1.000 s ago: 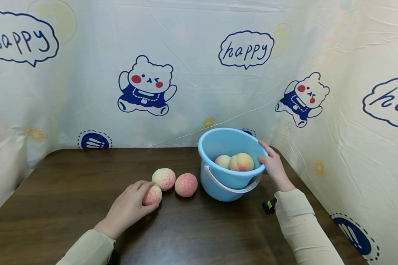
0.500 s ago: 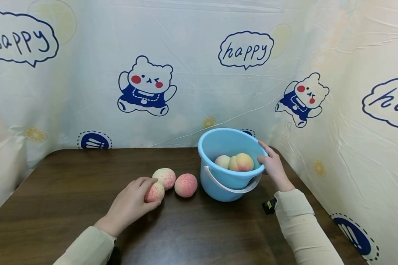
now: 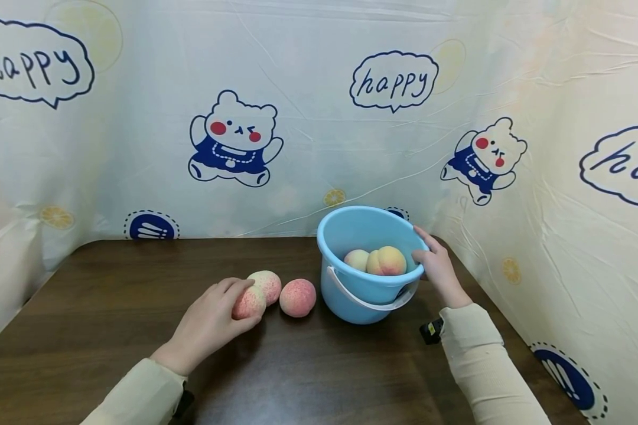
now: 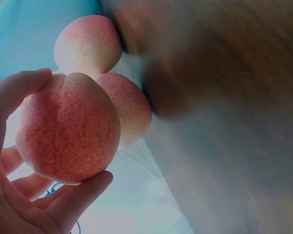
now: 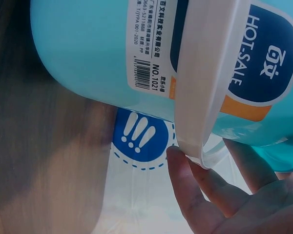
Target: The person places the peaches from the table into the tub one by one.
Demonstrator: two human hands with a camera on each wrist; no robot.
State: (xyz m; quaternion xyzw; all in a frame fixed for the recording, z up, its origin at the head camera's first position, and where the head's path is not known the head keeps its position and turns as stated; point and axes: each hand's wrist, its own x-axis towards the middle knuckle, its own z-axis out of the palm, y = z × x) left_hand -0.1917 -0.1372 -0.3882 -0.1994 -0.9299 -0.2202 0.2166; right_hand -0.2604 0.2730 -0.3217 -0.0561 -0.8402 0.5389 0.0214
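Observation:
My left hand (image 3: pixel 210 321) grips a speckled pink and cream peach (image 3: pixel 248 302), its thumb and fingers spread around the sides in the left wrist view. Just behind it sits a second peach (image 3: pixel 267 285), and a pinker peach (image 3: pixel 298 298) lies to the right, near the bucket. My right hand (image 3: pixel 440 268) holds the rim of the light blue bucket (image 3: pixel 351 298) at its right side. Inside the bucket are a pale peach (image 3: pixel 357 260) and a yellow-orange peach (image 3: pixel 390 261). In the right wrist view, fingers (image 5: pixel 185 187) reach by the white handle (image 5: pixel 205 78).
The brown wooden table (image 3: pixel 111 307) runs back to a printed curtain (image 3: pixel 308 118) with bears and "happy" bubbles. The same sheeting closes in the left and right sides. A small black device (image 3: pixel 431 332) shows by the right wrist.
My left hand has shifted slightly right with the peach, closer to the peach behind it. The right hand and the bucket have stayed in place.

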